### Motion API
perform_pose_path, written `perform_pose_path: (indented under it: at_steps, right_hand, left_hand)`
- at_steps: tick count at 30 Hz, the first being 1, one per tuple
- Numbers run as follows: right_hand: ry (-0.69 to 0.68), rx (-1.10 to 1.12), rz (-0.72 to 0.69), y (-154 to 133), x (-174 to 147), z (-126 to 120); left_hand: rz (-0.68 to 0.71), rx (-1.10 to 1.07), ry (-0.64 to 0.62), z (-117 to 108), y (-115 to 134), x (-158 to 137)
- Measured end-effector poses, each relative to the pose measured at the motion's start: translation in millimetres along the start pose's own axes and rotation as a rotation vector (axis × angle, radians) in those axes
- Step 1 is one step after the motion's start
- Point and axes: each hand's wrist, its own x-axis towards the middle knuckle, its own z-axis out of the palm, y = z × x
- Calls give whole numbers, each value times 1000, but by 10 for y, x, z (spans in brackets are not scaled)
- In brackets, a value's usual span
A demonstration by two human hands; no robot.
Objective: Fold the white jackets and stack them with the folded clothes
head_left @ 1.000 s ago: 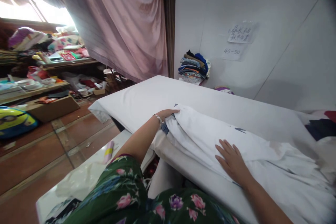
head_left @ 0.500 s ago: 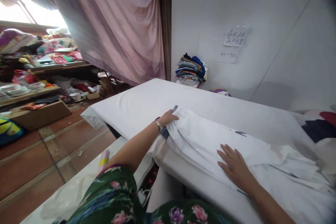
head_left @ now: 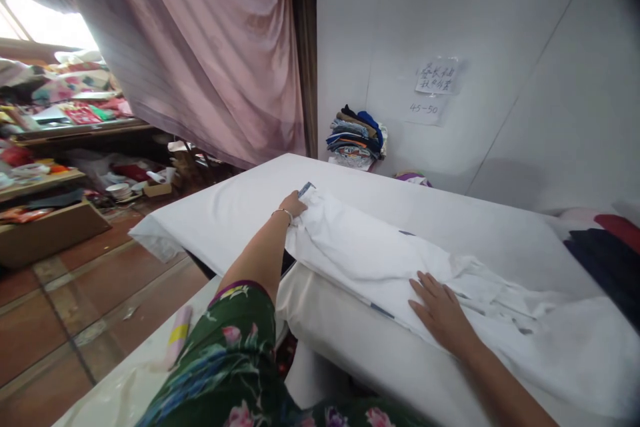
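Observation:
A white garment (head_left: 360, 240) with dark trim stretches lengthwise over the white-covered table (head_left: 240, 203). Its kind is hard to make out; a dark blue band edges its far left end. My left hand (head_left: 293, 205) grips that end, fingers closed on the cloth beside the blue band. Toward the middle, my right hand (head_left: 440, 310) lies flat on the garment with fingers spread. Loose folds bunch on the right side, and a small dark mark shows near the upper edge.
Behind the table a stack of folded clothes (head_left: 356, 137) stands by the wall, under paper signs (head_left: 430, 87). Dark cloth (head_left: 607, 267) lies at the right. A pink curtain (head_left: 200, 47) hangs at the back left. Nearer me, a pink-and-yellow roll (head_left: 179, 333) sits on a lower surface.
My left hand has drawn the garment's end further left and away from me across the table. The right hand stays flat on the cloth while the cloth slides left under it.

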Motion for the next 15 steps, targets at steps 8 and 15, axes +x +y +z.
perform_pose_path:
  at_steps: [8,15]
  right_hand:
    - [45,38,35,51,73,-202]
    - [12,-22,148,87,50,-86]
  left_hand:
    - [174,6,3,-114,160,261]
    - [-5,230,-76,176,67,384]
